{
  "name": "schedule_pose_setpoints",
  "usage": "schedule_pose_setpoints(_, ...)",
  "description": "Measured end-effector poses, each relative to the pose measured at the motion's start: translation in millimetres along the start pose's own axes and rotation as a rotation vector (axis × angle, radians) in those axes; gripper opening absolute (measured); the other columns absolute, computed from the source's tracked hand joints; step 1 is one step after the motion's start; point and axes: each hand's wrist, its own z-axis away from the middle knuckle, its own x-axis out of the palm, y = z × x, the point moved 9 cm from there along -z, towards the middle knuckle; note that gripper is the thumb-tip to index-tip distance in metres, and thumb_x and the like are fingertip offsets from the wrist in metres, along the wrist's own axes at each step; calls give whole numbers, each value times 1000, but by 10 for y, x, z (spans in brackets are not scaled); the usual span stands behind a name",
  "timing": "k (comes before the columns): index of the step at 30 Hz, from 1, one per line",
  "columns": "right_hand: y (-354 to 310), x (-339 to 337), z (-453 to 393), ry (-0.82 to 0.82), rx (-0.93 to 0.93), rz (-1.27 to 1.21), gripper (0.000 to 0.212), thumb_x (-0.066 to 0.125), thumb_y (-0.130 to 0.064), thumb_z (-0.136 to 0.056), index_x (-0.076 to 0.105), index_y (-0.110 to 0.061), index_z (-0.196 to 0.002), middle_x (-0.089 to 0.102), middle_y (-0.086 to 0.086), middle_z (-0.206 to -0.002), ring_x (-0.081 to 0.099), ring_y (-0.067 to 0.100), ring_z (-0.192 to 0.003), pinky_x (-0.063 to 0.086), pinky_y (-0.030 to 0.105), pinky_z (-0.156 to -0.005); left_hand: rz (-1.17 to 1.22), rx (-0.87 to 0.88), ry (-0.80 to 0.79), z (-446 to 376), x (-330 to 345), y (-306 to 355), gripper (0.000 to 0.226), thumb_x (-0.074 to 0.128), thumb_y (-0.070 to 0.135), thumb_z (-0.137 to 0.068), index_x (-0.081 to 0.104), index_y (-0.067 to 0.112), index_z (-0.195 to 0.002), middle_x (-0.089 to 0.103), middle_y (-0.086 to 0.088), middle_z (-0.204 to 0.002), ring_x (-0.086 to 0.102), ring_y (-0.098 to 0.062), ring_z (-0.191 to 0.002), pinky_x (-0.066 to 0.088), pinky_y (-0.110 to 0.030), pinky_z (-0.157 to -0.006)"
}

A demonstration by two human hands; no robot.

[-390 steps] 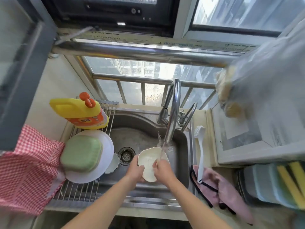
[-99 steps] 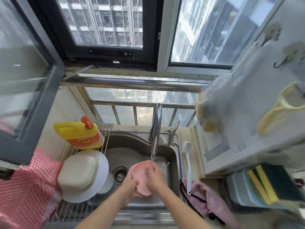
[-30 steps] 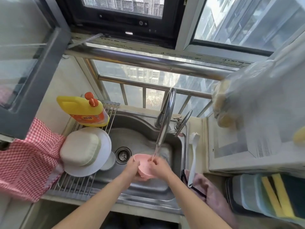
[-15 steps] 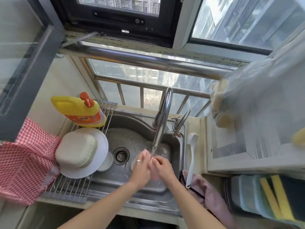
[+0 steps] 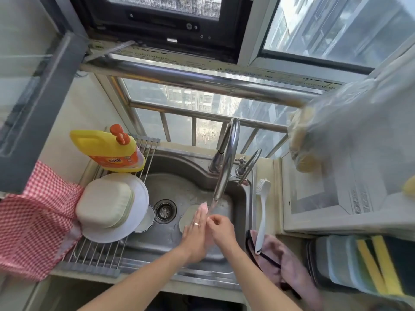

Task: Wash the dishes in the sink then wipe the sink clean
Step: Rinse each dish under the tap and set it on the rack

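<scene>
Over the steel sink I hold a pink bowl on its edge between both hands, under water running from the tap. My left hand, with a ring, holds the bowl from the left, its fingers laid along the outside. My right hand grips it from the right with curled fingers at the rim. Most of the bowl is hidden by my hands. A cream dish lies on the sink floor beneath them. A small bowl sits by the drain.
A roll-up rack spans the sink's left side, carrying a white plate, an upturned green-cream container and a yellow detergent bottle. A white brush and pink cloth lie right. A red checked cloth hangs left.
The pink bowl, held upright under the stream a second ago, is now tipped on edge between my hands. My left hand has come round onto its outer side.
</scene>
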Motion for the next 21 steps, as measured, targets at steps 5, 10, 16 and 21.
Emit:
schedule_pose_setpoints(5, -80, 116, 112, -76, -77, 108, 15, 59, -36, -91, 64, -30, -78, 65, -8, -78, 57, 9, -71, 47, 21, -67, -65, -11, -36, -103, -209, -136, 100, 50, 20, -86, -20, 11, -157, -27, -2, -163, -20, -20, -153, -2, -45, -124)
schedule_pose_setpoints(10, 39, -9, 72, 76, 50, 1, 11, 58, -31, -94, 66, -27, -87, 69, -5, -87, 60, 10, -77, 49, 23, -72, -71, 52, -90, 86, 37, -60, 106, 45, 5, -78, -25, 24, -155, -29, 7, -163, -20, -15, -152, 6, -52, -124)
schedule_pose_setpoints(16, -132, 114, 148, -23, -136, 230, 22, 51, -34, -98, 65, -23, -85, 62, -6, -78, 56, 14, -76, 49, 28, -75, -162, 74, 61, -10, -181, -170, 86, 49, 9, -89, 4, 14, -161, -9, -1, -168, -9, -18, -155, 5, -46, -125)
schedule_pose_setpoints(21, -384, 202, 130, 6, -331, 372, 23, 53, -30, -98, 65, -10, -101, 57, 3, -98, 56, 22, -97, 43, 29, -80, -10, 33, 132, -215, -385, -387, 7, 64, 25, -81, 61, 32, -83, 67, 10, -87, 65, -16, -91, 49, -33, -79)
